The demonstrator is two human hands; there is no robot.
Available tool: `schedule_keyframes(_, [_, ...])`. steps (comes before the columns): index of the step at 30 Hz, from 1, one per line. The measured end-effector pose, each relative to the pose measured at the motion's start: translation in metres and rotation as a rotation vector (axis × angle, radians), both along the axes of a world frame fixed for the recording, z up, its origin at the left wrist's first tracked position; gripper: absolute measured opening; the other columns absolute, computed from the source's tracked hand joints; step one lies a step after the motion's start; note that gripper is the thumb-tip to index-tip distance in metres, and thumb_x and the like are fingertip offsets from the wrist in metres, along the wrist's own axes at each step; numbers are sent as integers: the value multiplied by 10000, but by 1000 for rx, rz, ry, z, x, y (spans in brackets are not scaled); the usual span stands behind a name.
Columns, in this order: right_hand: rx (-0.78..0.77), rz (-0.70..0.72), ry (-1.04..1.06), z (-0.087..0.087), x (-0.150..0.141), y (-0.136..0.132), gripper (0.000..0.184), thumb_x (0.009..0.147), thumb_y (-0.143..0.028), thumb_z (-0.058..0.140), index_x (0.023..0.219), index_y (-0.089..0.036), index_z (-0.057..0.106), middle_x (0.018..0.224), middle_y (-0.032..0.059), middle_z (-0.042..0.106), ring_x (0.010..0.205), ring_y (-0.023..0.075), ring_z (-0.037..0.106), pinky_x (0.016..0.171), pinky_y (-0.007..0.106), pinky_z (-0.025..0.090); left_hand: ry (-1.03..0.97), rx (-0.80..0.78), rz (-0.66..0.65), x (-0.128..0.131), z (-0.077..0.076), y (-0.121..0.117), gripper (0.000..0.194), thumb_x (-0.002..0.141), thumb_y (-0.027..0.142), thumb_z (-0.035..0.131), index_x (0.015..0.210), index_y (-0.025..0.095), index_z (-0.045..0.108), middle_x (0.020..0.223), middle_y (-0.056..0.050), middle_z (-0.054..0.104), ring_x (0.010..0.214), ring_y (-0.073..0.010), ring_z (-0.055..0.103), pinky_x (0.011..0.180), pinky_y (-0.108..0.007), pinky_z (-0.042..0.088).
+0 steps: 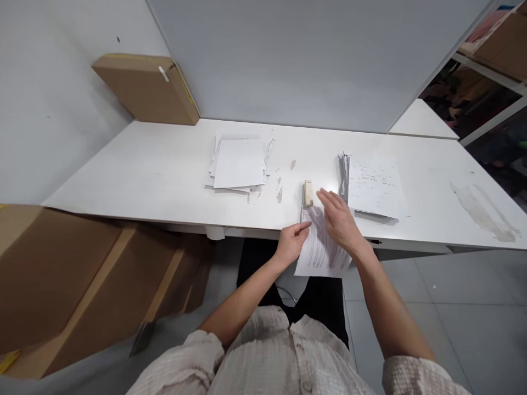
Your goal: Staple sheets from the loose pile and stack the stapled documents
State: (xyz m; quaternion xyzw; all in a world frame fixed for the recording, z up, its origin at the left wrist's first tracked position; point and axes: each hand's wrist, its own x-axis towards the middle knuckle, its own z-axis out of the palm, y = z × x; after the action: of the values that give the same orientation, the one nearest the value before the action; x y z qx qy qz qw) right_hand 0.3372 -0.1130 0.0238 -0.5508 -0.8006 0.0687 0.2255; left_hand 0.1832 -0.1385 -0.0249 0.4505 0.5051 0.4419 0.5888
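Note:
A printed sheet of paper (319,258) hangs over the front edge of the desk, its top end on the desktop. My left hand (291,242) pinches the left side of the sheet between thumb and fingers. Above the sheet's right side lies my right hand (338,216), its fingers stretched out together and pointing towards a small beige stapler (308,193). The stapler stands at the top end of the sheet, just left of my right fingertips. Whether my right palm presses on the paper I cannot tell.
Loose white papers (239,162) are piled on the desk (164,175) to the left. A stack of written sheets (374,184) lies right of my hand. A cardboard box (144,90) leans at the back left; larger cartons (53,274) stand below left.

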Motion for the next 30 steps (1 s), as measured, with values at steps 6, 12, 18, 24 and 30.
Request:
schedule_keyframes(6, [-35, -541, 605, -9, 13, -74, 414, 874, -407, 473, 1250, -235, 489, 1211, 110, 574, 1050, 241, 567, 857, 424, 484, 103, 60, 16, -47, 21, -33, 269, 773, 288, 616, 996, 171, 710, 1005, -70, 716, 911, -210, 666, 818, -309, 530])
schedule_keyframes(12, [-602, -514, 1221, -35, 4, -120, 415, 802, -529, 551, 1053, -203, 601, 895, 68, 677, 749, 195, 633, 658, 327, 524, 111, 110, -18, -63, 28, -47, 282, 804, 330, 603, 1030, 192, 699, 1008, -63, 716, 874, -189, 676, 758, -266, 552])
schedule_keyframes(18, [-350, -602, 1162, -4, 26, -85, 340, 686, -445, 705, 909, -194, 655, 773, 39, 666, 702, 181, 620, 627, 303, 512, 175, 274, -110, -48, 34, -27, 281, 827, 322, 574, 1051, 201, 690, 966, -70, 721, 793, -176, 676, 714, -271, 549])
schedule_keyframes(24, [-13, -820, 906, 41, 103, 4, 449, 730, -401, 644, 1108, -161, 624, 819, 69, 645, 646, 148, 588, 557, 284, 462, 427, 479, -108, -41, 36, 16, 301, 856, 329, 529, 1131, 275, 638, 1177, -61, 629, 1074, -208, 582, 906, -348, 493])
schedule_keyframes(30, [-128, -871, 471, 41, 145, 80, 570, 756, -338, 599, 1244, -47, 553, 962, 191, 642, 922, 291, 578, 795, 460, 402, 753, 602, -167, -29, 24, 46, 350, 885, 319, 480, 1220, 275, 571, 1142, -89, 560, 1035, -222, 544, 871, -368, 479])
